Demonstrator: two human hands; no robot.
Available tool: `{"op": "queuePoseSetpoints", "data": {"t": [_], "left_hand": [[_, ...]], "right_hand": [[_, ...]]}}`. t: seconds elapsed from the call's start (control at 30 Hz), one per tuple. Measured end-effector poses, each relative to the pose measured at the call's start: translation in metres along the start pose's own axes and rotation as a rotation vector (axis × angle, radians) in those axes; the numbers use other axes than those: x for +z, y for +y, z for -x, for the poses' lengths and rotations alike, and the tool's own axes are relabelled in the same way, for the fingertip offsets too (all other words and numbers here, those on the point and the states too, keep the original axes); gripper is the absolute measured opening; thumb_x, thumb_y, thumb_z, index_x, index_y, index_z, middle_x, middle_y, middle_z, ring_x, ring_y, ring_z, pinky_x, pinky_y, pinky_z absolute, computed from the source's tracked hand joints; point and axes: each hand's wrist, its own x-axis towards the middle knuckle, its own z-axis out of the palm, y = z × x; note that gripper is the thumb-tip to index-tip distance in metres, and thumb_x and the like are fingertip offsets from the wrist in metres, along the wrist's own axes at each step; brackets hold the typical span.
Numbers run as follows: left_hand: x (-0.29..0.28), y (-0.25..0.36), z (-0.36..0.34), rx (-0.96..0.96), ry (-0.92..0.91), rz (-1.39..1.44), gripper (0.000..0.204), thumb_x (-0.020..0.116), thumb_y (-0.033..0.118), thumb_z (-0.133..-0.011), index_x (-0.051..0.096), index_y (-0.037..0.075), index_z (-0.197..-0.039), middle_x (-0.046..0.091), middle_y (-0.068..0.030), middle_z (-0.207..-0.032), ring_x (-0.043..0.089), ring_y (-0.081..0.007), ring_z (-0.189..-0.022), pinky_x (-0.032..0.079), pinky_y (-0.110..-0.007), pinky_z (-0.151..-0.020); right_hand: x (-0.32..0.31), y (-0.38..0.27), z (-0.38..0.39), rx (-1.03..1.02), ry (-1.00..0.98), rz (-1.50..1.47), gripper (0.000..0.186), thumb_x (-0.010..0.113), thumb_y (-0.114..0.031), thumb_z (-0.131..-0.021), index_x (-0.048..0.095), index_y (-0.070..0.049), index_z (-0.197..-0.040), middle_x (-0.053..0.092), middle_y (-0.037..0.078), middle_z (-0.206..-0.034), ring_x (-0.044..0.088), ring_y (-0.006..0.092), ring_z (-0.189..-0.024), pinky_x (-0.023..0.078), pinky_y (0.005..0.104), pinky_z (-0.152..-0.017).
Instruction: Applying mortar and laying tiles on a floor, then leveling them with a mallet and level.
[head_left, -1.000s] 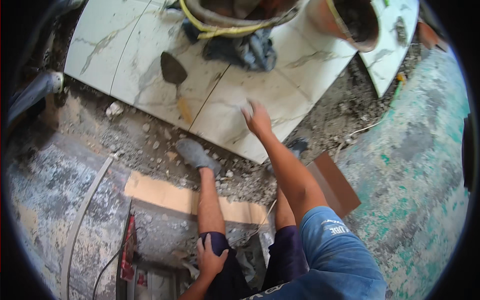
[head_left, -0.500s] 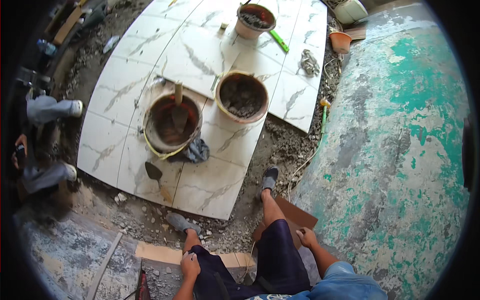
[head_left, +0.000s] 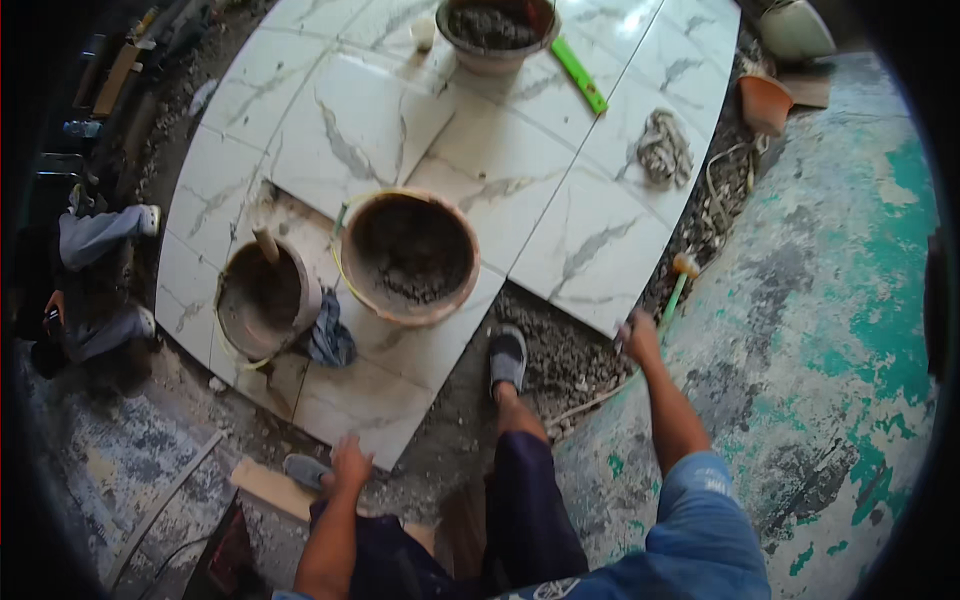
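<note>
While the right hand (head_left: 640,338) grips a green-handled mallet (head_left: 678,282), left hand (head_left: 350,465) open on knee, mortar tub (head_left: 408,256) on tiles.

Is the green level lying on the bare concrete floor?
No, the green level lies on the white marble-look tiles, beside the grey-filled bucket at the top of the head view.

We see no packages, signs or screens on this tiling site; the only label-like mark is a small pale print on the blue sleeve (head_left: 712,487) at lower right, too blurred to make out.
</note>
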Motion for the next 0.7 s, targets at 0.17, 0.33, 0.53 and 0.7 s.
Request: {"op": "queuePoseSetpoints", "data": {"t": [0.17,0.33,0.53,0.7], "left_hand": [[0.009,0.099,-0.097,-0.194,-0.126,-0.014,0.073,0.081,0.033,-0.073,0.045,0.001,-0.128,0.046,-0.0254,-0.134,0.043,-0.0442,-0.125,0.038,-0.049,-0.104],[0.028,0.139,-0.182,-0.305,-0.224,0.087,0.098,0.079,0.046,-0.073,0.027,0.002,-0.144,0.022,-0.0288,-0.152,0.027,-0.0445,-0.139,0.027,-0.050,-0.113],[0.112,0.124,-0.294,-0.072,-0.126,-0.126,0.095,0.069,0.052,-0.078,0.026,0.002,-0.146,0.024,-0.0264,-0.152,0.029,-0.0422,-0.138,0.028,-0.051,-0.111],[0.183,0.119,-0.330,-0.162,-0.070,0.132,0.083,0.065,0.040,-0.080,0.030,0.002,-0.145,0.027,-0.0264,-0.150,0.031,-0.0451,-0.135,0.032,-0.053,-0.107]], "right_hand": [[-0.029,-0.023,-0.154,0.043,0.017,0.077,0.064,0.065,-0.040,-0.088,0.047,0.001,-0.133,0.052,0.027,-0.129,0.051,0.0401,-0.119,0.043,0.0442,-0.100],[-0.017,-0.063,-0.260,-0.014,0.094,-0.003,0.066,0.064,-0.043,-0.088,0.045,-0.001,-0.136,0.050,0.024,-0.133,0.047,0.0385,-0.125,0.040,0.0436,-0.104],[0.013,-0.094,-0.380,-0.135,0.303,0.037,0.069,0.062,-0.044,-0.089,0.040,-0.001,-0.138,0.044,0.023,-0.138,0.044,0.0375,-0.127,0.039,0.0429,-0.105],[0.059,-0.054,-0.527,-0.467,0.612,0.150,0.071,0.061,-0.044,-0.090,0.041,0.009,-0.134,0.045,0.029,-0.136,0.041,0.0403,-0.130,0.032,0.0429,-0.110]]}}
